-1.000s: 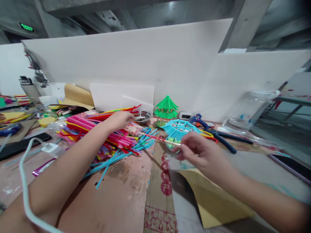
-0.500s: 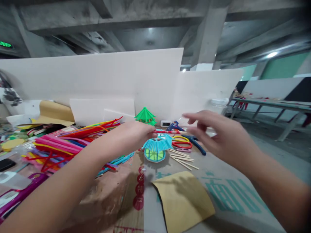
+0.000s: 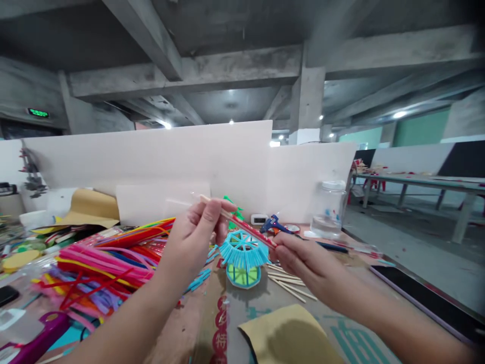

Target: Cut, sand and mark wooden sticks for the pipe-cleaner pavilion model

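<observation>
Both hands hold a thin wooden stick [image 3: 250, 230] wrapped in red, which slants down to the right. My left hand [image 3: 199, 227] pinches its bare, pale end between thumb and fingers. My right hand [image 3: 306, 258] has its fingers closed on the lower red end. Just beneath the stick stands a small craft model [image 3: 244, 253] with a light blue fringed roof and a green-panelled base. A green craft piece [image 3: 235, 222] is behind, partly hidden by my left hand and the stick.
Colourful pipe cleaners [image 3: 109, 260] are heaped at left. Wooden sticks [image 3: 291, 283] lie right of the model, brown paper [image 3: 288, 336] in front. Behind are a blue glue gun [image 3: 273, 223], a small white clock [image 3: 259, 219] and a clear jar [image 3: 328, 212]. A phone [image 3: 424, 301] lies at right.
My right hand, open and apart before, has come in and closed on the red end of the stick. My left hand has turned, tilting the stick. The view has tipped upward.
</observation>
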A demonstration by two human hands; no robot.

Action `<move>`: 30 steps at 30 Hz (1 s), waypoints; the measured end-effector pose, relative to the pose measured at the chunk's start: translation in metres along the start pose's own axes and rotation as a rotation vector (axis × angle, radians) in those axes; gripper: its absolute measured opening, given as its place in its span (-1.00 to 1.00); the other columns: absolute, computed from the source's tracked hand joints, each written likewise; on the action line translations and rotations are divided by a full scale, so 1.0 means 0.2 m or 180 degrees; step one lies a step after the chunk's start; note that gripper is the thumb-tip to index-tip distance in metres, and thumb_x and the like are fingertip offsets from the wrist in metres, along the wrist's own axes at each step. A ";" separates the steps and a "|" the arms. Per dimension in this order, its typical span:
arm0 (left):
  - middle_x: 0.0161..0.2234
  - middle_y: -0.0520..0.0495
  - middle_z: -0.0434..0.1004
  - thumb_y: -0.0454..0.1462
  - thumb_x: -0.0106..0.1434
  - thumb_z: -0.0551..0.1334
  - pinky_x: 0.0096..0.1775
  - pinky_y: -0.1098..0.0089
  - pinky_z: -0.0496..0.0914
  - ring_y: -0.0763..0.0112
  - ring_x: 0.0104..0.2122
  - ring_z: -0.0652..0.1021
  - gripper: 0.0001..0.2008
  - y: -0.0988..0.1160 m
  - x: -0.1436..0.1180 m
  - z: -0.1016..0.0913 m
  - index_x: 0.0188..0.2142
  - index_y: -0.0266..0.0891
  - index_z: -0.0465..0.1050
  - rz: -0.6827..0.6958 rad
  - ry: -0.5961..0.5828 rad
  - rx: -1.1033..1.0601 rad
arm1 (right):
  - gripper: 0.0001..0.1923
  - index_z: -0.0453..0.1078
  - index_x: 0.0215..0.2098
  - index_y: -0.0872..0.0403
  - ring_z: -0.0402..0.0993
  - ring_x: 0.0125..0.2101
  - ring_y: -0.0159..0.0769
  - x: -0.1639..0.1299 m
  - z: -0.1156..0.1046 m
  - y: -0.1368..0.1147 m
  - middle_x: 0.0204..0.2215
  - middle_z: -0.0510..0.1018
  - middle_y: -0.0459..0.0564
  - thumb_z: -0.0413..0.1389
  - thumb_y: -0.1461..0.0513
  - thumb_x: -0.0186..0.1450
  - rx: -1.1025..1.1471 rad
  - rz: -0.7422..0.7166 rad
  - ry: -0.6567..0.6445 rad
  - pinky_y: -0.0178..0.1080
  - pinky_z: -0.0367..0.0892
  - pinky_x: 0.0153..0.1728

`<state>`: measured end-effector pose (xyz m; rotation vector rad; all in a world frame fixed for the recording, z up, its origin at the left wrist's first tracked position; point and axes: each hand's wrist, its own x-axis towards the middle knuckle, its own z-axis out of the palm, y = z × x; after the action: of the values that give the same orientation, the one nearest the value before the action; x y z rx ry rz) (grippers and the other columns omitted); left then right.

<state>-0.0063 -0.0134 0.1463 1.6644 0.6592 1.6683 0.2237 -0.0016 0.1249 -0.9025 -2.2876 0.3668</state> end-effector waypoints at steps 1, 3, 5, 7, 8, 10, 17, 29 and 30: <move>-0.64 0.11 0.30 0.04 0.33 0.17 -0.51 0.49 0.23 0.55 -0.61 0.31 -0.63 -0.01 -0.01 0.02 -0.28 -0.20 0.53 0.0019 0.0051 -0.0057 | -0.62 0.26 -0.35 0.03 0.27 -0.46 -0.32 0.00 0.03 0.00 -0.48 0.38 -0.08 -0.19 0.02 0.49 0.0046 0.0016 -0.0048 -0.30 0.17 -0.45; -0.68 0.12 0.26 0.06 0.32 0.17 -0.54 0.49 0.18 0.55 -0.63 0.27 -0.62 -0.03 -0.04 0.05 -0.31 -0.19 0.52 -0.0006 0.0114 -0.0082 | -0.61 0.24 -0.34 0.03 0.26 -0.44 -0.31 0.00 0.08 0.02 -0.46 0.37 -0.08 -0.20 0.00 0.49 0.0168 0.0062 -0.0085 -0.30 0.16 -0.43; -0.69 0.13 0.24 0.09 0.29 0.19 -0.56 0.48 0.15 0.55 -0.64 0.25 -0.59 -0.05 -0.06 0.08 -0.35 -0.19 0.51 -0.0047 0.0146 -0.0056 | -0.59 0.23 -0.34 0.03 0.24 -0.43 -0.32 -0.01 0.11 0.04 -0.45 0.33 -0.09 -0.21 -0.03 0.48 0.0342 0.0099 -0.0110 -0.31 0.15 -0.43; -0.69 0.13 0.22 0.12 0.27 0.18 -0.56 0.46 0.15 0.53 -0.65 0.25 -0.56 -0.07 -0.08 0.11 -0.37 -0.19 0.50 -0.0093 0.0146 -0.0018 | -0.57 0.21 -0.36 0.03 0.20 -0.45 -0.33 -0.02 0.14 0.05 -0.46 0.29 -0.10 -0.22 -0.05 0.48 0.0524 0.0129 -0.0113 -0.31 0.13 -0.45; -0.69 0.13 0.21 0.14 0.27 0.17 -0.56 0.46 0.16 0.52 -0.65 0.25 -0.55 -0.08 -0.09 0.12 -0.37 -0.19 0.49 -0.0134 0.0108 0.0006 | -0.57 0.21 -0.37 0.03 0.18 -0.45 -0.34 -0.02 0.15 0.05 -0.47 0.27 -0.11 -0.22 -0.05 0.48 0.0609 0.0136 -0.0099 -0.32 0.12 -0.46; -0.68 0.12 0.20 0.16 0.28 0.13 -0.57 0.45 0.15 0.51 -0.65 0.24 -0.51 -0.12 -0.11 0.16 -0.37 -0.19 0.48 -0.0260 -0.0043 0.0043 | -0.57 0.21 -0.36 0.03 0.15 -0.47 -0.35 -0.03 0.16 0.04 -0.48 0.25 -0.11 -0.21 -0.06 0.47 0.0767 0.0135 -0.0068 -0.32 0.11 -0.48; -0.62 0.04 0.29 0.16 0.33 0.04 -0.50 0.43 0.23 0.49 -0.59 0.31 -0.44 -0.20 -0.14 0.20 -0.47 -0.22 0.46 -0.0474 -0.0657 0.0397 | -0.60 0.32 -0.08 0.00 0.13 -0.47 -0.36 -0.03 0.17 0.03 -0.43 0.28 -0.10 -0.15 -0.07 0.45 0.1207 0.0176 -0.0164 -0.35 0.11 -0.51; -0.46 0.02 0.55 0.00 0.15 0.37 -0.44 0.46 0.36 0.45 -0.48 0.49 -0.70 0.07 0.03 -0.14 -0.38 -0.19 0.56 0.0368 0.0653 0.1141 | -0.48 0.29 -0.38 0.05 0.13 -0.55 -0.39 0.01 0.01 0.00 -0.56 0.24 -0.14 -0.15 -0.16 0.41 0.0863 0.0252 -0.0213 -0.34 0.09 -0.55; -0.44 0.02 0.56 -0.02 0.16 0.36 -0.41 0.45 0.37 0.43 -0.44 0.50 -0.72 0.07 0.04 -0.16 -0.39 -0.19 0.56 0.0426 0.0603 0.1284 | -0.49 0.32 -0.36 0.06 0.16 -0.55 -0.39 0.01 0.01 0.01 -0.55 0.26 -0.13 -0.14 -0.14 0.42 0.0780 0.0256 -0.0188 -0.33 0.11 -0.54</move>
<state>-0.0396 -0.0132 0.1602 1.8722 1.0538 1.8976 0.2231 0.0003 0.1238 -0.8692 -2.2028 0.7007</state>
